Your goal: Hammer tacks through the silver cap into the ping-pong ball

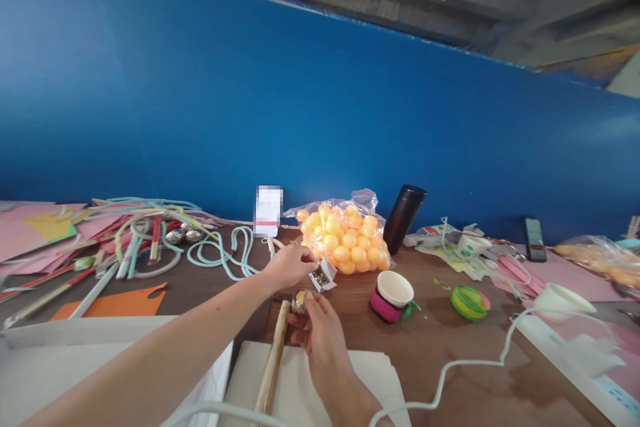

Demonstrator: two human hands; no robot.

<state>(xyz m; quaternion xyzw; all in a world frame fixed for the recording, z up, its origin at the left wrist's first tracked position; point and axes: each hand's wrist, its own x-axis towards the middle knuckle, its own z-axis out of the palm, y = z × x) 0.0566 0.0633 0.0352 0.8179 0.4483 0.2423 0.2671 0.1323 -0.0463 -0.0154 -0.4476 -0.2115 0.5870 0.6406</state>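
My left hand (293,265) reaches to a small open white box (327,275) with small dark metallic bits inside. Its fingers are pinched together at the box's edge; whatever they grip is too small to make out. Below it, my right hand (320,330) holds a round, shiny silver ball (299,302) with a golden patch on top, between thumb and fingers. A wooden stick (273,367) lies just left of my right hand, over a stack of pale paper (377,373).
Behind the box lies a clear bag of orange balls (345,240), beside a black bottle (405,217). Rightward are a paper cup (393,293), a green tape roll (469,302) and a white cable (470,363). Tubes, light-blue cord (230,257) and silver balls (185,235) clutter the left.
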